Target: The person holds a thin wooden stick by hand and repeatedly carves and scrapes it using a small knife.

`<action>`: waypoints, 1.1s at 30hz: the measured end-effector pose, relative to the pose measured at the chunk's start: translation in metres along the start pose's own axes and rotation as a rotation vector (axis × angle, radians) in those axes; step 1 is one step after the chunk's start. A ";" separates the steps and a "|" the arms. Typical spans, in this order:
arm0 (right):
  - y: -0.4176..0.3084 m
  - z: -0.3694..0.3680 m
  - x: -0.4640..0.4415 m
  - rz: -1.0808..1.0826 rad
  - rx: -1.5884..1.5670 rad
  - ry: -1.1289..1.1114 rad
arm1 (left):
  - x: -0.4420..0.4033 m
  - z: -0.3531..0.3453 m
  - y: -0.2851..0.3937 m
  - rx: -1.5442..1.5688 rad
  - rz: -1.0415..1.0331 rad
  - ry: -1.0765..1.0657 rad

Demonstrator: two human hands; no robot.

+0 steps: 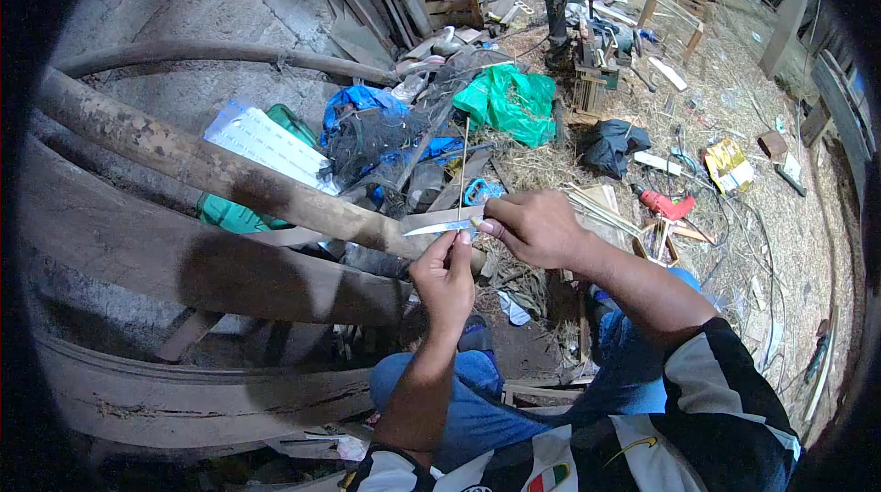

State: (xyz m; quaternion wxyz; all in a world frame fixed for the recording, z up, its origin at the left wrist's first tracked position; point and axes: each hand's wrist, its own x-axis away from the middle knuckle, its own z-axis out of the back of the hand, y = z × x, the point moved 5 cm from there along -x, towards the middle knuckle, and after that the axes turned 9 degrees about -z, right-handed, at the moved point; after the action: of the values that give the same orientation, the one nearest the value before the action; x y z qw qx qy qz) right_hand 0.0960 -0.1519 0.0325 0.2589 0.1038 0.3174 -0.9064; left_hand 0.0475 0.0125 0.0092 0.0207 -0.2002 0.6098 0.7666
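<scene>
In front of my knees, my right hand [537, 228] is closed around the handle of a knife. The knife's bright blade [429, 229] points left, above the fingertips of my other hand. My left hand [444, 279] pinches the lower end of a thin wooden stick [464, 157], which stands almost upright. The blade crosses the stick just over my left fingertips and appears to touch it. Most of the knife handle is hidden inside my right fist.
A thick wooden pole [234, 171] slants along the left, above a broad plank [184, 258]. Ahead lie a green plastic bag [509, 102] and a black bag [613, 145]. A red power drill [664, 205] rests on the straw-covered ground at right, near loose cables.
</scene>
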 end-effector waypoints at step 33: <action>0.065 0.034 -0.018 -0.352 0.007 0.130 | 0.000 -0.008 0.013 -0.178 -0.166 -0.085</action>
State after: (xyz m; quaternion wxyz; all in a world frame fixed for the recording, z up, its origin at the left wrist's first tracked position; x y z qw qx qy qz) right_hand 0.1453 -0.2090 0.0318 0.0751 0.1058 0.3433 -0.9302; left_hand 0.0466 0.0018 0.0200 0.0919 -0.2184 0.5192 0.8212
